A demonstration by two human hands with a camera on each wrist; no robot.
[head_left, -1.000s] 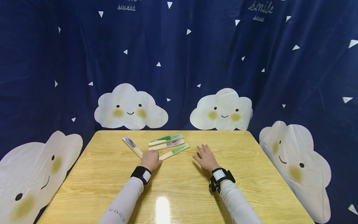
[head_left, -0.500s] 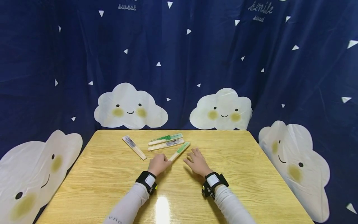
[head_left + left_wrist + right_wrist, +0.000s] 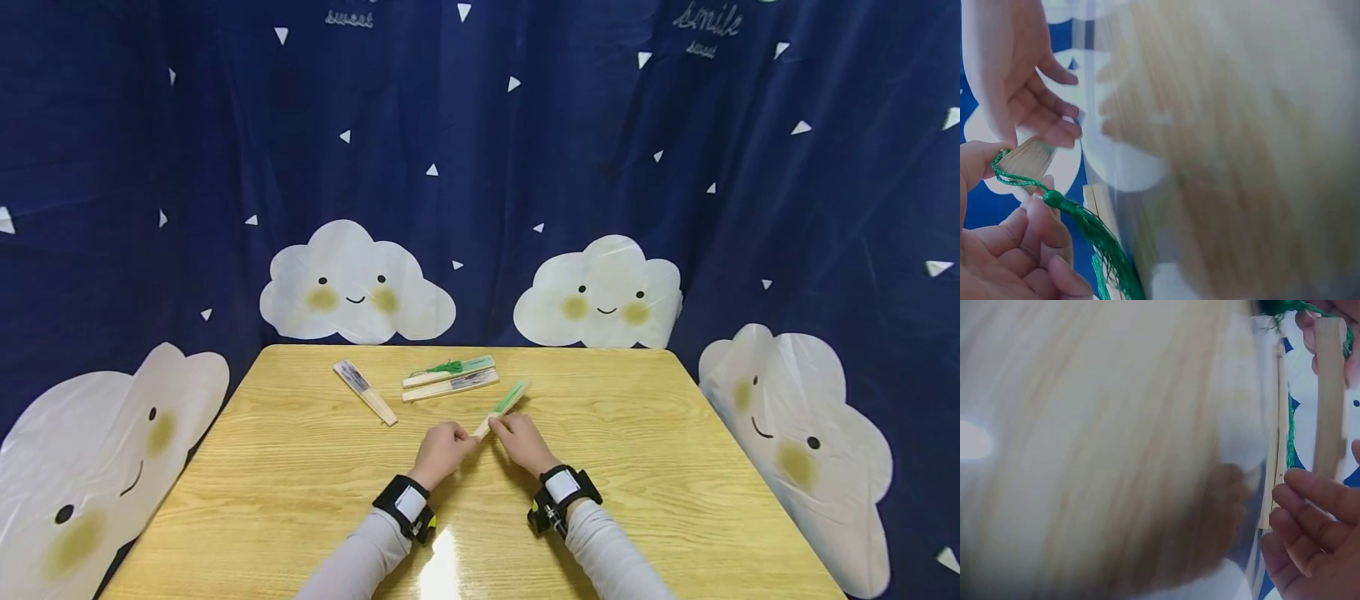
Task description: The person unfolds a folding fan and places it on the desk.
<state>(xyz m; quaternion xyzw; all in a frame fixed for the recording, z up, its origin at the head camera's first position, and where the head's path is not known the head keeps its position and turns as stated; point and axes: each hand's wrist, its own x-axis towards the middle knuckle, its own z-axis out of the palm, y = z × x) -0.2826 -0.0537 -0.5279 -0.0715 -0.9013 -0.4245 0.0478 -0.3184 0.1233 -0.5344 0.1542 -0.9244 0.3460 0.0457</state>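
Note:
My left hand [image 3: 444,452] pinches the bare ribbed end of a closed folding fan [image 3: 506,403] with a green panel. In the left wrist view, that hand's thumb and fingers [image 3: 1047,225] hold the fan's end [image 3: 1029,159], and a green tassel [image 3: 1094,231] hangs from it. My right hand [image 3: 523,443] is right beside the fan's middle, its thumb overlapping the fan in the head view. The right wrist view has the right hand's fingers [image 3: 1316,537] loosely bent and apart below the fan [image 3: 1330,400]. The fan slants away to the right above the table.
Two closed fans, one green with a tassel [image 3: 447,367] and one grey-patterned [image 3: 474,381], lie together at the back of the wooden table [image 3: 645,450]. Another grey-patterned fan [image 3: 365,392] lies to their left. A navy curtain [image 3: 480,150] with clouds surrounds the table.
My left hand has moved right and toward me, drawing the green fan away from the other fans. My right hand has come left and nearer, up to the fan.

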